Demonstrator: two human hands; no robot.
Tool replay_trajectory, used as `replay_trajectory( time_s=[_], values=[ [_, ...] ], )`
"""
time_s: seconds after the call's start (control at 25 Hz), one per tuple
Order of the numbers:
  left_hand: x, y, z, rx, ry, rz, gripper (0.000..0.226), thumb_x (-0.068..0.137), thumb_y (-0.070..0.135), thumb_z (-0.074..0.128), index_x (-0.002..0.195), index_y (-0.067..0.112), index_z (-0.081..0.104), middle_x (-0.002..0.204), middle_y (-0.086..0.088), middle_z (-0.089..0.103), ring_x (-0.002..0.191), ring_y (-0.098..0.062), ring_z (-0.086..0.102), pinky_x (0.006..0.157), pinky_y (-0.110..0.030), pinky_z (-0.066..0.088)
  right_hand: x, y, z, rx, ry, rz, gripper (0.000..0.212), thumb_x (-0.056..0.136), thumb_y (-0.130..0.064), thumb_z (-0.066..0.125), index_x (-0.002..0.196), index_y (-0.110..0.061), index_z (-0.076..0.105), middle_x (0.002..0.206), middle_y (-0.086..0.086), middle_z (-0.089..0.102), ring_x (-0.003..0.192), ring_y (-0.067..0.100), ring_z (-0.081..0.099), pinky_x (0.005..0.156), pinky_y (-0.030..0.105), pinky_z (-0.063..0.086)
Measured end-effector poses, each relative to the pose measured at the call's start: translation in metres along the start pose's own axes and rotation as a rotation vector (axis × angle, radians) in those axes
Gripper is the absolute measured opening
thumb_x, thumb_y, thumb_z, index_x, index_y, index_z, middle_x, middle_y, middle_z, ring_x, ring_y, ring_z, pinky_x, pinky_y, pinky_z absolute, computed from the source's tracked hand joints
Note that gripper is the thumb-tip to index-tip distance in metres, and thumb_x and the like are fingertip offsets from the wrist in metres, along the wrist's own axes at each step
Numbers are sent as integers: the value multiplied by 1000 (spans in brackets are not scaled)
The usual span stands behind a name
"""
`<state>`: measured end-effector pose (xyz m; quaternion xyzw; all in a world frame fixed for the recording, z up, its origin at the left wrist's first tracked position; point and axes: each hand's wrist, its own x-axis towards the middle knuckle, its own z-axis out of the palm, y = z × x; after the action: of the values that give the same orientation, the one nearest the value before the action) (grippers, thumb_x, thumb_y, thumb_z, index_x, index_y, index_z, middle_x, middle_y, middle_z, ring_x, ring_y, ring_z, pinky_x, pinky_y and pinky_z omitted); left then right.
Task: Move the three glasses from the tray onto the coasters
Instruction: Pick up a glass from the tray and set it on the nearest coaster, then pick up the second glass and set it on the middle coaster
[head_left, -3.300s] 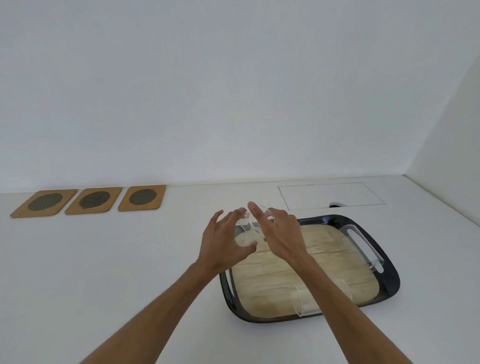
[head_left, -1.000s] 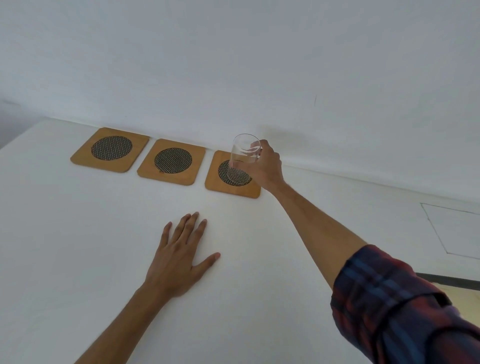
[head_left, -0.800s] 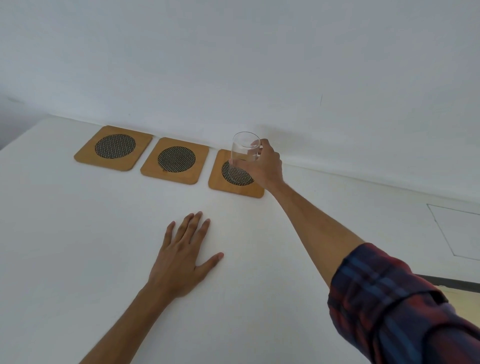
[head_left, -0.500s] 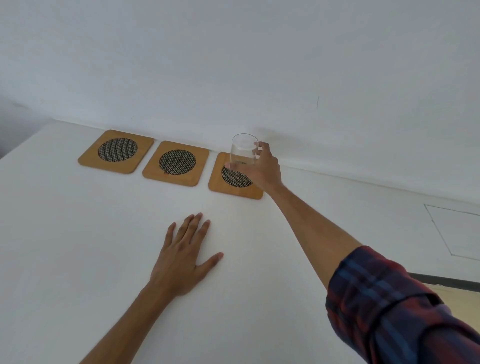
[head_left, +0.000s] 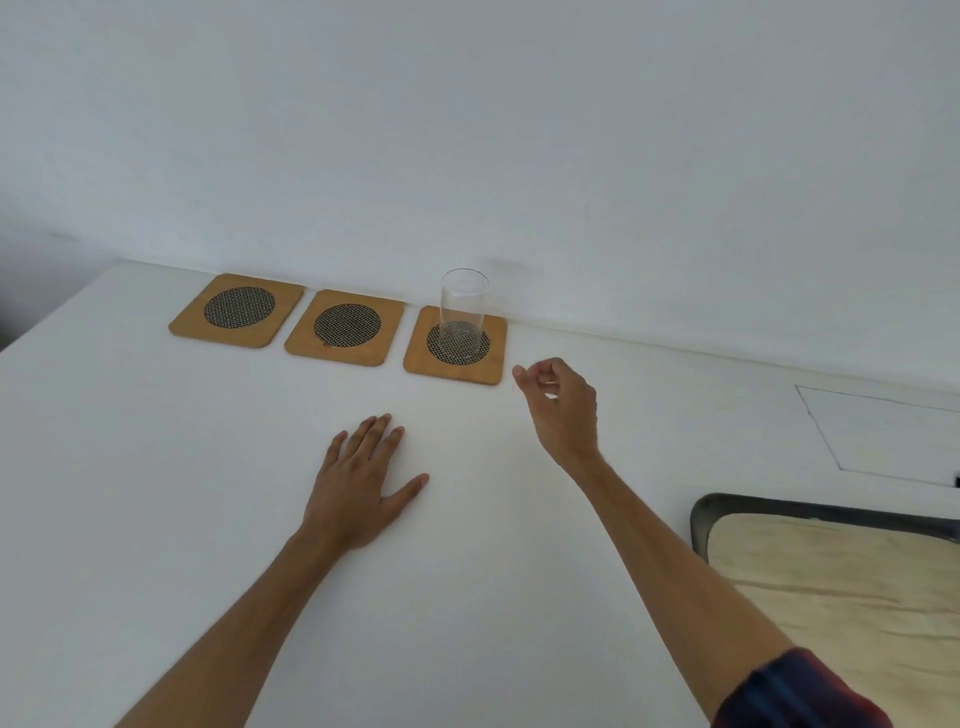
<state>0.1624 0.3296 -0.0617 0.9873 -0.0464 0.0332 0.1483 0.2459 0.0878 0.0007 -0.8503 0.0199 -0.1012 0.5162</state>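
Observation:
Three wooden coasters with dark mesh centres lie in a row along the wall. A clear glass (head_left: 463, 310) stands upright on the right coaster (head_left: 493, 358). The middle coaster (head_left: 345, 328) and the left coaster (head_left: 236, 310) carry nothing. My right hand (head_left: 562, 405) hovers just right of and below the glass, fingers loosely curled and apart, holding nothing. My left hand (head_left: 363, 487) rests flat on the white table with fingers spread. The dark-rimmed tray (head_left: 702, 519) with a pale wood-look floor shows only its left corner at the right edge; no glasses on it are visible.
The white table (head_left: 156, 493) meets a white wall just behind the coasters. A thin rectangular outline (head_left: 883, 431) marks the tabletop at the far right, behind the tray.
My right hand has let go of the glass on the right coaster and drawn back toward me and to the right. My left hand stays flat on the table.

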Motion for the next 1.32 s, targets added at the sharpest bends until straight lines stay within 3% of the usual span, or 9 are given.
replay_trajectory(
  time_s=[0.2,0.32,0.44,0.76,1.04,1.2,1.32],
  values=[
    [-20,31,-3,5,-23,-70,83,85,60,11,144,10,40,156,-14,33,146,-29,26,118,-46,21,-45,14,-63,-11,-52,-18,14,90,-32,71,81,-22,67,84,-16,73,81,-2,69,72,22,50],
    [-39,61,0,-20,-6,-55,60,93,47,37,134,7,52,149,-16,45,138,-31,40,109,-46,34,-72,22,-106,-4,-49,-13,12,89,-32,72,82,-24,68,85,-15,74,81,1,69,72,21,49],
    [-60,105,6,-84,56,-9,39,88,32,65,119,8,63,139,-11,56,124,-30,55,91,-45,49,-96,29,-150,-71,-101,-35,10,88,-36,71,85,-27,68,86,-16,74,80,0,69,75,26,51],
    [-114,248,15,-286,207,145,31,86,27,70,114,14,64,125,0,65,98,-21,68,69,-33,55,-148,56,-283,-272,-214,-88,21,87,-48,67,103,-34,66,90,-22,71,87,-10,65,75,20,49],
    [-149,367,41,-408,98,318,36,91,40,60,118,16,61,121,2,66,95,-13,66,77,-22,51,-200,133,-397,-541,-166,-30,39,85,-60,60,111,-32,66,95,-19,70,86,-4,66,82,34,56],
    [-159,417,57,-466,-42,362,56,88,61,48,128,22,55,125,6,62,111,-6,57,91,-32,51,-218,167,-439,-382,-239,71,52,66,-81,62,105,-47,61,99,-23,69,95,-7,65,84,24,51],
    [-160,444,70,-438,-128,371,71,80,72,52,135,27,47,134,8,57,118,-8,51,97,-29,42,-221,184,-456,-291,-355,144,70,52,-86,71,110,-50,60,109,-25,67,104,-7,61,83,15,44]
  ],
)
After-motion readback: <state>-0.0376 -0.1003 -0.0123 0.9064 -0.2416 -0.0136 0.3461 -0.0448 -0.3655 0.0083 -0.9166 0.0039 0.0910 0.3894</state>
